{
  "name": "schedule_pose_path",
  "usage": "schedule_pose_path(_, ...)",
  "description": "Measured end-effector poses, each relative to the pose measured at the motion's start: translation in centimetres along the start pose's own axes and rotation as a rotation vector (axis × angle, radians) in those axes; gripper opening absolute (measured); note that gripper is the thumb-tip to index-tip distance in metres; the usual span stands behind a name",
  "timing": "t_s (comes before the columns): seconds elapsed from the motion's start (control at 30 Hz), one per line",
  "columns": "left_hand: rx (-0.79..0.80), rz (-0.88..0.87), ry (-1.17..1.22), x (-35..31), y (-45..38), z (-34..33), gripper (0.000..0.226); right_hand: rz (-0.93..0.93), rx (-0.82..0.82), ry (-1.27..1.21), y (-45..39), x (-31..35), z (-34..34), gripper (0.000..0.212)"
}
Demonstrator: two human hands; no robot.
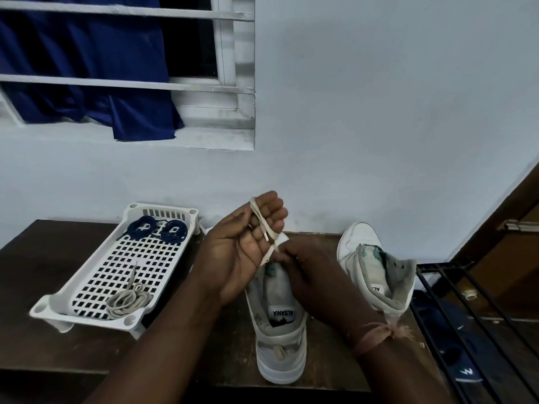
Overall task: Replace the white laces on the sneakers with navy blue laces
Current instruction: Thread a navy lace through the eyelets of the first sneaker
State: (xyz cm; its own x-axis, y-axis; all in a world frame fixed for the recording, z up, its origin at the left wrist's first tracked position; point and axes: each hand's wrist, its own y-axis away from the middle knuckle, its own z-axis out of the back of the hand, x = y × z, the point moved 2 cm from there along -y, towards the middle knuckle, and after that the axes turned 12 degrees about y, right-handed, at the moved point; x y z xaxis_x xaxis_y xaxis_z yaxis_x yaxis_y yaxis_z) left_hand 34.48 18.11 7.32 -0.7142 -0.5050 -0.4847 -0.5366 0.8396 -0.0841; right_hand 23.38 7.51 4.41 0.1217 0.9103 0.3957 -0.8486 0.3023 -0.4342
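Well, taking the near sneaker (280, 339) as my mark and going left to right: far to its left sits the white tray (87, 287), slotted so I can see what lies in it. At the tray's near end I keep the loose white lace (128, 298), bundled out of the way, which I judge came off the far sneaker (370, 266), since that one shows bare eyelets. At the tray's far end wait the navy laces (159, 228), two coils side by side, within reach for the threading to come.

Above the near sneaker's toe end I hold my left hand (248, 246) palm up, fingers half curled, with the white lace (264, 225) wound in loops over them; I wrap it this way, I reckon, so it stays tidy like the one in the tray. Just right of that, over the tongue, my right hand (303, 275) pinches the lace's free run between thumb and fingertip, keeping it taut as it feeds up to the left. Whether any of it is threaded in the eyelets I cannot tell, for my hands cover them.

The near sneaker stands heel towards me on the dark table (43, 330). To its right and farther back stands the far sneaker, tongue up, close to the wall. Right of that again a black metal rack (455, 301) runs off the table's edge, with a dark blue shoe (463, 365) beneath it. Nothing blocks my way to the tray except my own left forearm crossing in front of it
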Motion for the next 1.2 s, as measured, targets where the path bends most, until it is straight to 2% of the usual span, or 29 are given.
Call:
schedule_pose_path(0.07,-0.090,-0.092,-0.140,-0.2,-0.6,0.8,0.037,0.034,0.054,0.055,0.2,0.5,-0.2,0.025)
schedule_pose_path(0.17,-0.189,-0.160,-0.615,-0.2,-0.7,1.5,0.030,0.054,-0.008,0.171,0.2,0.8,0.7,0.017)
schedule_pose_path(0.27,-0.012,-0.156,-1.144,0.4,0.1,1.6,0.032,0.012,-0.133,0.381,-0.2,0.7,2.2,0.015)
schedule_pose_path(0.33,0.113,-0.153,-1.330,0.9,0.6,1.5,0.037,0.009,-0.201,0.424,-0.2,0.6,3.2,0.018)
schedule_pose_path(0.37,0.157,-0.125,-1.333,1.1,0.7,1.4,0.038,0.011,-0.229,0.424,-0.2,0.4,3.6,0.015)
schedule_pose_path(0.43,0.205,-0.015,-1.184,1.5,0.7,1.1,0.038,0.003,-0.277,0.400,-0.2,0.2,4.2,0.011)
schedule_pose_path(0.57,0.199,0.155,-0.620,1.4,0.7,0.2,0.036,-0.116,-0.302,0.151,-0.1,-0.7,3.9,0.023)
schedule_pose_path(0.7,0.217,0.219,-0.064,0.7,0.9,-0.8,0.036,-0.084,-0.153,0.091,-0.1,-0.5,1.7,0.019)
schedule_pose_path(0.8,0.104,0.075,0.103,0.3,0.3,-0.6,0.043,-0.029,0.025,0.066,0.2,0.3,-0.2,0.018)
schedule_pose_path(0.9,-0.034,-0.082,-0.115,0.2,-0.6,0.4,0.039,0.022,0.112,0.138,0.4,0.8,-0.8,0.016)
schedule_pose_path(1.0,-0.147,-0.140,-0.614,0.3,-0.4,0.9,0.032,0.037,0.048,0.272,0.0,1.3,0.8,0.014)
schedule_pose_path(1.1,-0.027,-0.117,-1.086,0.8,0.4,1.1,0.034,0.031,-0.075,0.360,-0.2,1.0,2.9,0.013)
schedule_pose_path(1.2,0.079,-0.086,-1.224,1.1,0.7,1.2,0.041,0.007,-0.157,0.437,-0.5,0.2,4.3,0.019)
